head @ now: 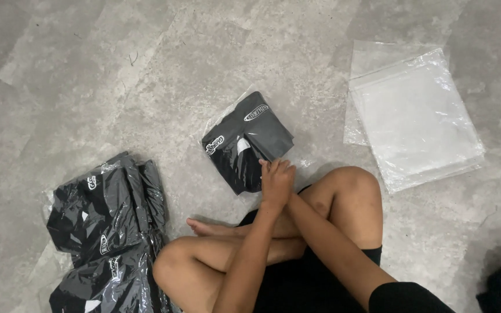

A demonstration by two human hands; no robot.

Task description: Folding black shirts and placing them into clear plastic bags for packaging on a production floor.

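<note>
Grey concrete floor point(146, 69) filled the frame, with bare room across the upper left and top.

Pile of bagged black garments point(105, 232) lay at lower left, several packs overlapping, apparently finished.

Stack of empty clear bags point(418, 122) sat at upper right, well apart from the pile; judging by it, a fair number of packs were left to do.

Person sat cross-legged at lower centre, knees out, forearms crossed over the lap.

One folded black garment in a clear bag point(244, 142) lay on the floor at centre, just beyond the shins, its near edge under the hands.

Both hands met at that near edge of the bag. Left hand point(282, 177) and right hand point(271, 174) overlapped, fingers curled down onto the plastic; which one pinched the flap and how tightly, could not tell. This pack looked nearly closed, the garment already inside.

Free floor lay between bag and both stacks for sliding either way.
</note>
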